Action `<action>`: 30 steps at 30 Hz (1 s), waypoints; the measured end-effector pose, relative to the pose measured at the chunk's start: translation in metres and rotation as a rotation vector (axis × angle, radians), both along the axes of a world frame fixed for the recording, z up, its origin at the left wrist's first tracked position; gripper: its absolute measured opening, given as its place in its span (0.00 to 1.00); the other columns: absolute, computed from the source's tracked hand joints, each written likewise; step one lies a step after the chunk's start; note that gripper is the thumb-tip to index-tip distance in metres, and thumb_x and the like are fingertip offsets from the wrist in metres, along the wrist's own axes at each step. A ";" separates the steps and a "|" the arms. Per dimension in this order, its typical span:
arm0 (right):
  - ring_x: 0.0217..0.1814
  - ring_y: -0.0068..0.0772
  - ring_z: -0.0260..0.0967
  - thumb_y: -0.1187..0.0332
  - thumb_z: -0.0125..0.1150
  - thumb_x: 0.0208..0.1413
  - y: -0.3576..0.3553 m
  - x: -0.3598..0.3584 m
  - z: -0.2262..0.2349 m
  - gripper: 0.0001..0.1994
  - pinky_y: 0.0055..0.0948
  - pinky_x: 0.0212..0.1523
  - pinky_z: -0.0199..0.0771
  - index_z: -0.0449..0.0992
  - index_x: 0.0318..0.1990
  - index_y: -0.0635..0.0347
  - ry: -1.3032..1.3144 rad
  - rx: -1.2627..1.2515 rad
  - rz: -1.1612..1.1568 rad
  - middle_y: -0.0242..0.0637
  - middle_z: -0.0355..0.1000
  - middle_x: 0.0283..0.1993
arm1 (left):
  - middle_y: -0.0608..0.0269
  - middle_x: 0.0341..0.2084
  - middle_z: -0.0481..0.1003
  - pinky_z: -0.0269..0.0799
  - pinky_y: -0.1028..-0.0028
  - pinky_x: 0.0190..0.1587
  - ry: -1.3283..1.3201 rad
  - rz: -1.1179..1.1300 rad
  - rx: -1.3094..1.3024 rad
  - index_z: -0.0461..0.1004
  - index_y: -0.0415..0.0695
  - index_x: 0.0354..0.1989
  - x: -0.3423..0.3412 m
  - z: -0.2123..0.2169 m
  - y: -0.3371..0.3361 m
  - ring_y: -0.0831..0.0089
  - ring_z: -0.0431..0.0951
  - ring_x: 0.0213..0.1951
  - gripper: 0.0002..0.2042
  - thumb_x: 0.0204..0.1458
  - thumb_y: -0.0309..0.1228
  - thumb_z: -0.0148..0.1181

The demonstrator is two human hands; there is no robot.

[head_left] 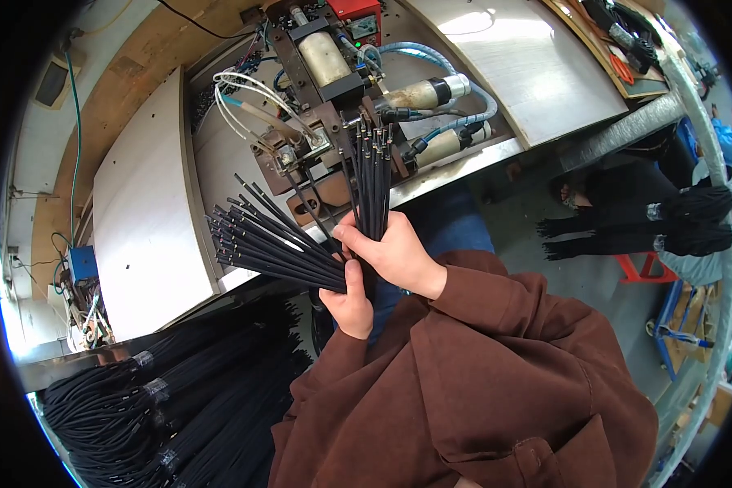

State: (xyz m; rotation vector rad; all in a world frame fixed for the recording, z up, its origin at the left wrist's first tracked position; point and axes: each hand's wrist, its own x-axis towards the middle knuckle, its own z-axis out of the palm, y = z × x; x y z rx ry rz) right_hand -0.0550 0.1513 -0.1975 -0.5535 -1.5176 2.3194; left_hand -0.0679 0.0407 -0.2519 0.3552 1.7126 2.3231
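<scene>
My left hand (349,302) is closed round a fanned bundle of black cords (276,244), whose tipped ends point up and left toward the table edge. Just above it, my right hand (394,254) grips a second, more upright bunch of black cords (372,179). Its thumb and fingers also meet near a couple of single cords that run up to the front of a small machine (305,150). Whether those single cords are pinched by the right hand I cannot tell. The lower parts of both bunches are hidden behind my hands.
Pale boards (150,195) lie either side of the machine, with hoses and air cylinders (427,93) on it. Thick bundles of black cords (98,407) hang at lower left. More tied bundles (626,228) hang at right, near a red stool (647,268).
</scene>
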 end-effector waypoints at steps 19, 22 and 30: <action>0.27 0.22 0.71 0.70 0.58 0.52 -0.001 0.002 -0.002 0.07 0.21 0.29 0.71 0.73 0.32 0.67 -0.017 -0.037 0.004 0.34 0.72 0.25 | 0.66 0.34 0.71 0.65 0.79 0.42 -0.007 -0.028 -0.020 0.70 0.35 0.38 0.001 0.003 0.000 0.80 0.69 0.36 0.08 0.53 0.27 0.55; 0.26 0.22 0.71 0.70 0.58 0.52 -0.001 0.000 -0.003 0.08 0.22 0.29 0.71 0.73 0.31 0.68 -0.015 -0.031 -0.007 0.35 0.72 0.25 | 0.66 0.34 0.71 0.65 0.79 0.42 -0.010 -0.036 -0.009 0.70 0.35 0.38 -0.002 0.002 0.000 0.80 0.69 0.36 0.08 0.53 0.27 0.55; 0.30 0.19 0.70 0.68 0.60 0.51 0.004 0.000 -0.007 0.08 0.20 0.32 0.70 0.75 0.32 0.65 0.044 0.118 0.076 0.33 0.73 0.26 | 0.66 0.35 0.72 0.65 0.78 0.43 0.013 -0.035 -0.024 0.70 0.35 0.40 0.000 0.000 0.001 0.79 0.70 0.38 0.09 0.53 0.26 0.55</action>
